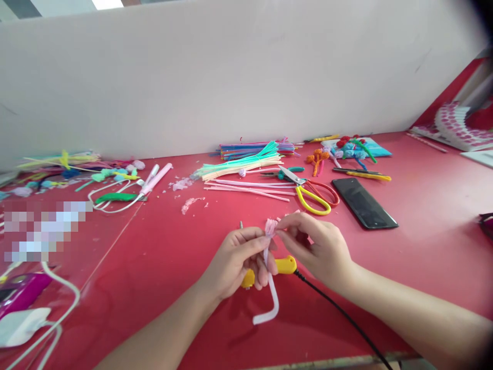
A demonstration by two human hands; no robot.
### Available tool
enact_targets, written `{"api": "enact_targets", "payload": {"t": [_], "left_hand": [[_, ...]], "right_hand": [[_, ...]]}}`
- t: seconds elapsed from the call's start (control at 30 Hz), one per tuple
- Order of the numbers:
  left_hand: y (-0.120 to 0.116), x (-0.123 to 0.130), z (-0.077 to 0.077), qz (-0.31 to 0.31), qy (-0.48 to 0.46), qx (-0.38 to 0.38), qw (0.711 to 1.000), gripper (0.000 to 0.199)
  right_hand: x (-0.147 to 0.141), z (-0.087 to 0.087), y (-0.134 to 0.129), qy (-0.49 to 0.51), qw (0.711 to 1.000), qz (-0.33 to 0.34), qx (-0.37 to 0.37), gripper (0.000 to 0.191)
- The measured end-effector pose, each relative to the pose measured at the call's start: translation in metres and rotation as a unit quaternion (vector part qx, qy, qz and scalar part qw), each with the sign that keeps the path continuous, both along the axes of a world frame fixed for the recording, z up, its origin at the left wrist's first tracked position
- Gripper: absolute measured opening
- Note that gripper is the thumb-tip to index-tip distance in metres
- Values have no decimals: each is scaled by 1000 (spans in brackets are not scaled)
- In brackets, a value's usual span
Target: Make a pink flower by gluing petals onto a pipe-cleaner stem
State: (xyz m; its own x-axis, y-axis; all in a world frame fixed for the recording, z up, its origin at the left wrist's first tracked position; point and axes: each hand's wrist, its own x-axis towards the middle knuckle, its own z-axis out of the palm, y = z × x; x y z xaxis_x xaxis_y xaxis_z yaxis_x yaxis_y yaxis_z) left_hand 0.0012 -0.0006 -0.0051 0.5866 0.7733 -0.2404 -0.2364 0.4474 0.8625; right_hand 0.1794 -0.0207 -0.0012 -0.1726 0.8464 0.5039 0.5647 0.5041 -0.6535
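Pinched in my left hand [244, 257] is a pale pink pipe-cleaner flower [271, 226]. Its bent stem [274, 298] hangs down past my fingers, over the table. The thumb and fingertips of my right hand [314, 246] close on the edge of the pink head, from the right side. Behind and under my left fingers lies a yellow-handled tool [286, 265] with a black cord; my hand covers much of it, so its kind is unclear. Scissors [308, 192] with one yellow and one red handle lie beyond my hands.
Pink pipe cleaners [250, 189] and a mint-green bundle [246, 162] lie at the back. A black phone [364, 204] is at right, near finished pipe-cleaner flowers [348, 146]. Leftward are a pink corded stick-shaped tool [156, 181], a green cutter [115, 197] and white cables [69, 282].
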Motion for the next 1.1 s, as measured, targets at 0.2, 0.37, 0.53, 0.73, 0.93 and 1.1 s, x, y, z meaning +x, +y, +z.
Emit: {"api": "enact_targets", "payload": {"t": [0.2, 0.37, 0.53, 0.73, 0.93, 1.1], "left_hand": [[-1, 0, 1, -11, 6, 8, 1000, 18], [0, 0, 0, -8, -1, 13, 1000, 17], [0, 0, -1, -5, -13, 11, 1000, 17], [-1, 1, -3, -2, -23, 10, 1000, 20], [-2, 3, -4, 11, -25, 17, 999, 18], [-2, 3, -6, 28, -27, 21, 999, 19]], "right_hand": [[0, -2, 0, -4, 1000, -1, 12, 4], [-1, -2, -2, 4, 1000, 4, 9, 4], [-3, -4, -2, 11, 1000, -6, 15, 11], [-4, -8, -3, -7, 999, 1, 33, 14], [-6, -9, -4, -12, 999, -12, 27, 12], [-6, -8, -4, 4, 999, -37, 15, 15]]}}
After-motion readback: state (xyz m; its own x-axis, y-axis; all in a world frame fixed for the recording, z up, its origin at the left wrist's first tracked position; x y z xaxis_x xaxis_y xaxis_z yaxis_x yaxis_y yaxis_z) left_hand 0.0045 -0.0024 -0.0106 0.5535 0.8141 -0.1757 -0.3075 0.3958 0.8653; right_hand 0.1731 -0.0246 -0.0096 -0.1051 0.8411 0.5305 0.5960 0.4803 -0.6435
